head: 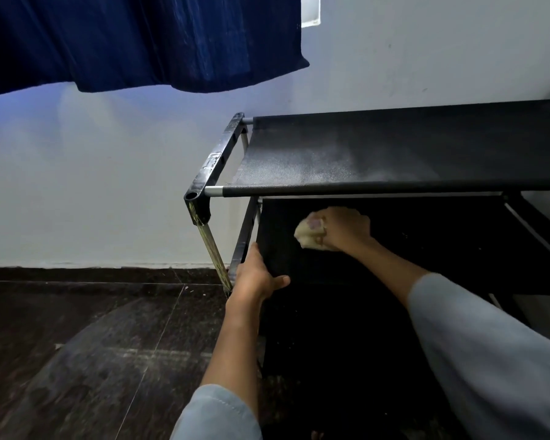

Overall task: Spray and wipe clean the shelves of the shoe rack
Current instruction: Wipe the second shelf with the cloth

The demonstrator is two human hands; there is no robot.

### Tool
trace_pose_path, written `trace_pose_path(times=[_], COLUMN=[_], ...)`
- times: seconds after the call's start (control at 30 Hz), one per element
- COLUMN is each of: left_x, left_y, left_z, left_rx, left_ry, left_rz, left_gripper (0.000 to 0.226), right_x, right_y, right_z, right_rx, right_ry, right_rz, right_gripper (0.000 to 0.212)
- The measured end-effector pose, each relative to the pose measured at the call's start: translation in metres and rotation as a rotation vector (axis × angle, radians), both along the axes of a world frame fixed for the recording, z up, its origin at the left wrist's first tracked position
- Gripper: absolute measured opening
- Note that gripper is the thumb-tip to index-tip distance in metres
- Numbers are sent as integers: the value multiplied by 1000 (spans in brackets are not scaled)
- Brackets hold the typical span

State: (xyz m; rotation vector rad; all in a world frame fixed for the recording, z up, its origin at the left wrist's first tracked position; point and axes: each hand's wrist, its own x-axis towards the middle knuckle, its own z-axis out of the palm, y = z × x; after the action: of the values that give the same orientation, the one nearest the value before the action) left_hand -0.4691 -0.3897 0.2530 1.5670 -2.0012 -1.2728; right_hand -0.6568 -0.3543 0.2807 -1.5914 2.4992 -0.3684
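Note:
A black shoe rack [200, 185] with fabric shelves stands against the wall at the right. Its top shelf [378, 154] looks dusty or speckled with spray. Under it lies a darker second shelf [442, 249]. My right hand [343, 228] reaches under the top shelf and presses a crumpled yellowish cloth [308, 235] onto the second shelf near its left end. My left hand [256, 277] grips the front left edge of that second shelf beside the rack's side frame. No spray bottle is in view.
A dark blue curtain [140, 39] hangs at the upper left over a pale wall. The floor [92, 344] is dark tile with pale streaks. The rack's left front leg [211, 249] is scuffed and stained.

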Motion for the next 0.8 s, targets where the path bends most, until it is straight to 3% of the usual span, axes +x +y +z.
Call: trace_pose_path(times=[0.13, 0.2, 0.33, 0.53, 0.63, 0.8], left_x=[1, 1, 2, 2, 3, 3], left_y=[0, -1, 3, 12, 16, 18], left_z=[-2, -1, 0, 5, 7, 10], left_rx=[-6, -6, -38, -101, -100, -93], left_ry=[-2, 0, -15, -77, -78, -33], left_rz=[-10, -15, -30, -50, -52, -11], left_gripper=[87, 90, 84, 77, 79, 73], right_x=[-10, -9, -14, -26, -38, -43], right_y=[-30, -32, -24, 15, 32, 41], right_z=[-8, -9, 6, 33, 37, 24], right_rx=[-265, -296, -2, 632, 668, 466], right_ry=[-296, -301, -76, -92, -178, -271], right_rz=[-111, -118, -10, 349, 371, 312], right_gripper=[29, 30, 31, 45, 23, 27])
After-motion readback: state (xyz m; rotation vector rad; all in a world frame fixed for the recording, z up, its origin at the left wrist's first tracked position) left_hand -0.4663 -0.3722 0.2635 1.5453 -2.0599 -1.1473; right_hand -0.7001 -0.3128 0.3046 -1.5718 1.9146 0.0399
